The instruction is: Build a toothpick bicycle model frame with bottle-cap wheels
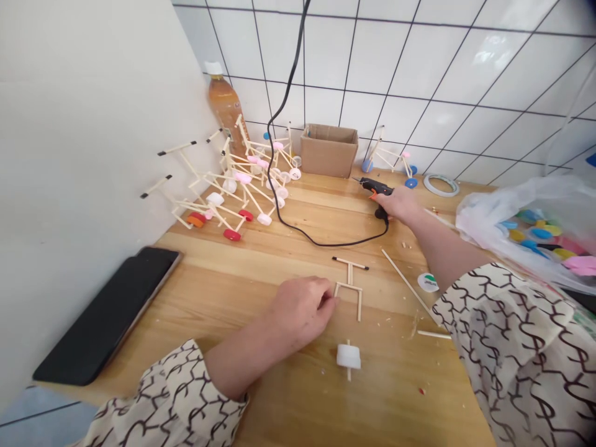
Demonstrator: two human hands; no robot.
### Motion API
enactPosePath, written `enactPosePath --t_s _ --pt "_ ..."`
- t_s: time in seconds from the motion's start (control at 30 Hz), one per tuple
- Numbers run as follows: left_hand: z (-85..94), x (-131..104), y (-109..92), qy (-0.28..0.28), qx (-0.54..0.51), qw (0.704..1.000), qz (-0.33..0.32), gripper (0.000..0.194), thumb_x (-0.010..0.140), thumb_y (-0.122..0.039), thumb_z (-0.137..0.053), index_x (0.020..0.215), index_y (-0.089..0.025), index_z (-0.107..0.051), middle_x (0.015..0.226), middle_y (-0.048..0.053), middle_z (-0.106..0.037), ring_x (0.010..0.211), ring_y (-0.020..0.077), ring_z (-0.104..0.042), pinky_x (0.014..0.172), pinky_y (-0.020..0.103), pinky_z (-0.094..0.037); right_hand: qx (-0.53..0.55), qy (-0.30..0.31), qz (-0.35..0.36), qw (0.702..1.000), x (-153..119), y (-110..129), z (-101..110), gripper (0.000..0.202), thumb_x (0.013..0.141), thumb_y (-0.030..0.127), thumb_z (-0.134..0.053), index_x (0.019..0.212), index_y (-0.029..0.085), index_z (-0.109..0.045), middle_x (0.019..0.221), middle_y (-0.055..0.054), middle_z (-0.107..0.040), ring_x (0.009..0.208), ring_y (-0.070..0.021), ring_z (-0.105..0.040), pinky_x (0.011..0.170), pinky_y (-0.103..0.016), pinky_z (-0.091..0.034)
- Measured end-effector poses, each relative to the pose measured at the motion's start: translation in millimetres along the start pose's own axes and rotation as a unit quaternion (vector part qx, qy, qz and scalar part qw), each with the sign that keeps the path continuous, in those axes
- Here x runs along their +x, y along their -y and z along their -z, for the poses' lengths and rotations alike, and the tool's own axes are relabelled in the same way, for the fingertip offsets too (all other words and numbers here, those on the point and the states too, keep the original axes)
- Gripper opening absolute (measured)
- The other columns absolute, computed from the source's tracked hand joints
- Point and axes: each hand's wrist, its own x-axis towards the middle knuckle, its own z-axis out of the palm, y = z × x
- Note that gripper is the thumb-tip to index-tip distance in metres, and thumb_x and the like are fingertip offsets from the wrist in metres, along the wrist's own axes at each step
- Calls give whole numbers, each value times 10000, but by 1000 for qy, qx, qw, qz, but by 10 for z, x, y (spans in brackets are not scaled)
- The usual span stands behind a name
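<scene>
My right hand (398, 203) is wrapped round a black hot glue gun (372, 185) with an orange trigger, at the back of the wooden table. The gun's nozzle points left, and its black cord loops away over the table. Lower down, my left hand (302, 308) is closed, its fingertips at the left leg of a small wooden stick frame (349, 286). That frame lies flat and has a crossbar with black ends at its top. Nearer to me a white bottle cap wheel (348, 356) sits on a short stick.
Several finished stick models with cap wheels (242, 180) crowd the back left, by a bottle (226, 102). A cardboard box (329, 151), a tape roll (441, 185) and a bag of caps (531, 226) stand further right. A phone (109, 313) lies at the left edge.
</scene>
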Motion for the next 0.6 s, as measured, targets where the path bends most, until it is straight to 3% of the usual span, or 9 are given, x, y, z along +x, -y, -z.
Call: enactPosePath --t_s 0.13,0.27,0.47,0.6 --pt "-23 1 25 -11 9 1000 -9 168 804 -254 -511 667 -199 -590 670 5 -640 634 153 -565 581 253 -354 84 -34 16 996 -141 -84 88 199 746 264 -546 588 155 -599 514 -83 -588 517 -219 -592 455 -302 -418" --pt "-32 1 25 -18 15 1000 -5 178 793 -267 -531 635 -197 -576 630 -1 -619 580 144 -541 541 249 -326 171 -100 55 979 -291 -116 232 241 796 258 -468 569 188 -514 481 -17 -501 444 -156 -529 405 -260 -396" --pt "-11 -1 9 -6 22 1000 -16 182 807 -288 -520 661 -195 -576 685 11 -643 639 160 -569 572 255 -342 243 -226 130 934 -427 -51 526 237 854 343 -458 701 169 -511 572 17 -456 474 -101 -467 451 -240 -398" --pt "-35 5 29 -8 27 1000 -10 175 796 -304 -535 666 -195 -579 685 11 -646 638 163 -571 570 259 -344 290 -294 224 883 -528 -42 709 227 850 360 -518 880 137 -547 706 -21 -549 560 -102 -524 519 -253 -421"
